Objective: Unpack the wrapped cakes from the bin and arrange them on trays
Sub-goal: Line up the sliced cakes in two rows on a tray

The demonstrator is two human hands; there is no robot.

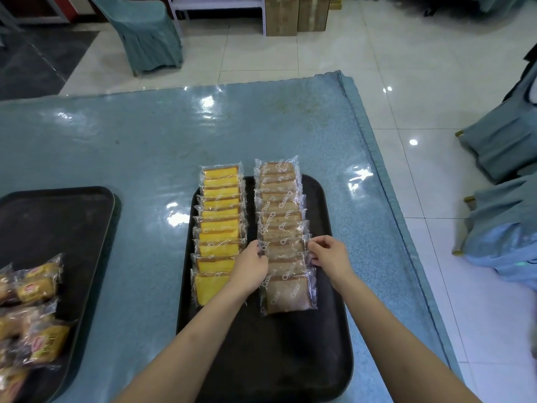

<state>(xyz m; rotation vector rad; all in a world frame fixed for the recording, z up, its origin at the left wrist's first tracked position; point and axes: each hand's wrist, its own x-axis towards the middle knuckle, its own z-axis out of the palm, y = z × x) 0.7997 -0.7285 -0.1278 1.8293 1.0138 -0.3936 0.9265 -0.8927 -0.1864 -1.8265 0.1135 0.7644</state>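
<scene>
A teal cloth under clear plastic covers the table (145,146). Beyond its far edge stands a covered chair (145,33) on a white tiled floor, with cardboard boxes (296,13) further back; more draped chairs (505,141) stand off the table's right edge.

The black tray (276,359) lies near the table's front edge, its near half bare. On it are two overlapping rows of wrapped cakes running toward the tray's far edge and overhanging it: yellow cakes (219,216) along the left edge, brown cakes (280,228) right of the middle. The clear wrappers carry white script that looks like "Callie", not fully legible.

The left hand (252,269) lies between the rows, fingers curled on the left edge of a brown cake's wrapper. The right hand (327,257) pinches the right edge of the same row with bent fingers.

A second tray (58,216) by the table's left edge holds a loose heap of small cakes (35,315) in wrappers with a red-and-yellow label, unreadable.
</scene>
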